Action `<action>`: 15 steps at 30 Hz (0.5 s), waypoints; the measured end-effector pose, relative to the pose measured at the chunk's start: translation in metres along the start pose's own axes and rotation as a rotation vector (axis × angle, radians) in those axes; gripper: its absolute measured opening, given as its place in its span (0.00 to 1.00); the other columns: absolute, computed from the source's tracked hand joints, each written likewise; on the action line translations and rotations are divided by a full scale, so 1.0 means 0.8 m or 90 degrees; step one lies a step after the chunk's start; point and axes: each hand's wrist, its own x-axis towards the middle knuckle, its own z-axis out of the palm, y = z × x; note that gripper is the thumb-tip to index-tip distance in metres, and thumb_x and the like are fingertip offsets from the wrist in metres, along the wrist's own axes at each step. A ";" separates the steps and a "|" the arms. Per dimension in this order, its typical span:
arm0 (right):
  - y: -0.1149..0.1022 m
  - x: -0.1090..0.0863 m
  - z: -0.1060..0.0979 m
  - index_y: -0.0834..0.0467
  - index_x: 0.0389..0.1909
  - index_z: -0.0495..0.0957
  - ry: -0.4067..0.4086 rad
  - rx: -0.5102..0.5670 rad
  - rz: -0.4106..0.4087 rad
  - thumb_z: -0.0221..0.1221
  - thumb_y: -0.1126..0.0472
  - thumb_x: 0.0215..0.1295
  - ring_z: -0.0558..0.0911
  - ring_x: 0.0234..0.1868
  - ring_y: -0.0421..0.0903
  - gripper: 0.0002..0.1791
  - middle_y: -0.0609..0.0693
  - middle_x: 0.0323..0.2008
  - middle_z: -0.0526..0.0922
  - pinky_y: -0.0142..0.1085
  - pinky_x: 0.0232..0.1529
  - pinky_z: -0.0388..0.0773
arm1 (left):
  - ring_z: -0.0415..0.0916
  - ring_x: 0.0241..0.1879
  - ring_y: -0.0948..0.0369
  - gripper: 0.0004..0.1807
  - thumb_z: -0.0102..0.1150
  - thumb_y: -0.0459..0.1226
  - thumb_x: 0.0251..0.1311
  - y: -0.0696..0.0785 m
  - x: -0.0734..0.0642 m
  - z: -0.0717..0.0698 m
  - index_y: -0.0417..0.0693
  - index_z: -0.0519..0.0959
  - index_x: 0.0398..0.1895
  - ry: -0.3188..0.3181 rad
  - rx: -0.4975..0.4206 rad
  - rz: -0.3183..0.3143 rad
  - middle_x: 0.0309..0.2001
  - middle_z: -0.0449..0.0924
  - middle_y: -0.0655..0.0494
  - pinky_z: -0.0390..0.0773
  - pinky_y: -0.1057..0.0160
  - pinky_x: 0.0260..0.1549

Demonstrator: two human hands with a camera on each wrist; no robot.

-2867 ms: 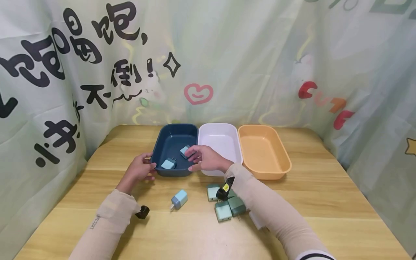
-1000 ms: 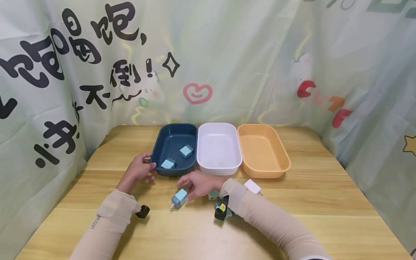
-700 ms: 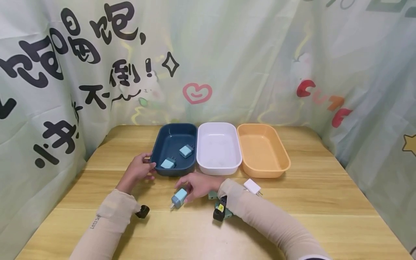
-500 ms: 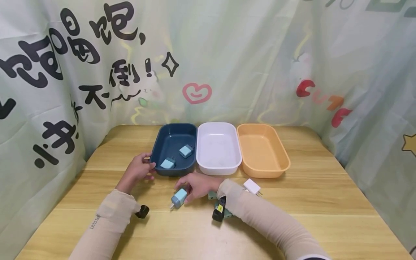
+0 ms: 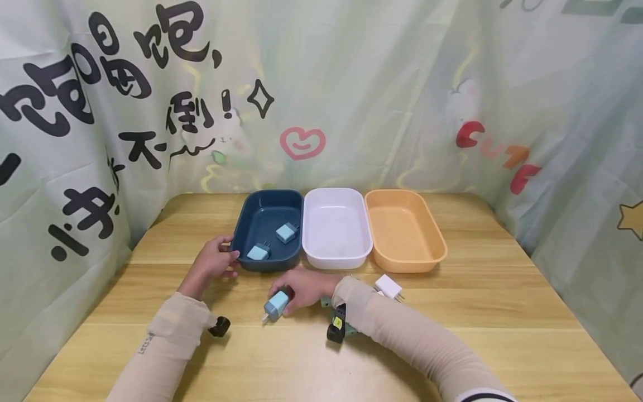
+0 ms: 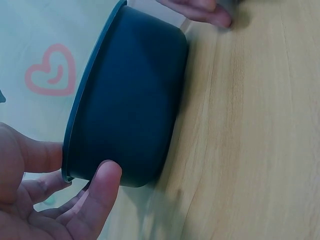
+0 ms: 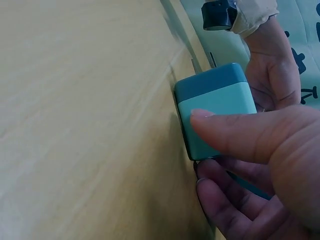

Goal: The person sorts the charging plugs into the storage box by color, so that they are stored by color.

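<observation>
In the head view my right hand (image 5: pixel 303 287) pinches a light-blue and darker-blue phone charger (image 5: pixel 276 305) on the table, prongs pointing to the near left. The right wrist view shows the thumb (image 7: pixel 225 131) across the light face of this charger (image 7: pixel 217 110), other fingers curled by its end. My left hand (image 5: pixel 213 261) grips the near left corner of the dark blue tray (image 5: pixel 266 266). Seen from the left wrist, its fingers are at the rim and wall of the tray (image 6: pixel 130 95). Two similar chargers, one in front (image 5: pixel 258 252) and one behind (image 5: pixel 287 233), lie inside that tray.
A white tray (image 5: pixel 337 261) and an orange tray (image 5: pixel 409 266) stand in a row right of the blue one. A white charger (image 5: pixel 389 286) lies before them. Green chargers (image 5: pixel 350 329) are partly hidden under my right wrist. A printed curtain (image 5: pixel 377 100) hangs behind the table.
My right hand has come from the blue tray, leaving a charger inside, down to the charger on the table, and its fingers have drawn in around it. The left hand stays at the tray.
</observation>
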 end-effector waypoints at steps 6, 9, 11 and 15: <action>-0.002 0.001 0.006 0.50 0.40 0.82 0.004 -0.020 0.002 0.72 0.63 0.53 0.76 0.36 0.34 0.14 0.35 0.35 0.80 0.25 0.39 0.73 | 0.77 0.40 0.49 0.31 0.48 0.28 0.70 -0.006 -0.002 0.000 0.37 0.53 0.74 0.003 -0.005 0.010 0.57 0.65 0.33 0.84 0.56 0.32; -0.003 0.001 0.010 0.50 0.40 0.81 0.004 -0.019 -0.002 0.71 0.62 0.54 0.76 0.35 0.33 0.13 0.35 0.35 0.80 0.24 0.38 0.74 | 0.77 0.39 0.49 0.31 0.48 0.28 0.70 -0.011 -0.004 0.000 0.36 0.53 0.73 0.002 -0.009 0.008 0.57 0.65 0.33 0.84 0.56 0.32; -0.003 0.000 0.010 0.51 0.40 0.81 0.007 -0.010 -0.004 0.71 0.62 0.54 0.76 0.35 0.34 0.13 0.36 0.34 0.80 0.24 0.37 0.74 | 0.77 0.40 0.48 0.31 0.48 0.28 0.70 -0.011 -0.004 0.000 0.36 0.53 0.73 0.002 -0.010 0.011 0.58 0.65 0.33 0.84 0.56 0.32; -0.002 -0.002 0.002 0.52 0.40 0.81 0.015 0.006 -0.012 0.71 0.63 0.54 0.77 0.33 0.34 0.13 0.37 0.33 0.80 0.25 0.36 0.75 | 0.77 0.40 0.49 0.31 0.48 0.29 0.70 -0.007 0.000 0.000 0.37 0.53 0.73 0.001 -0.011 0.022 0.58 0.64 0.33 0.84 0.57 0.32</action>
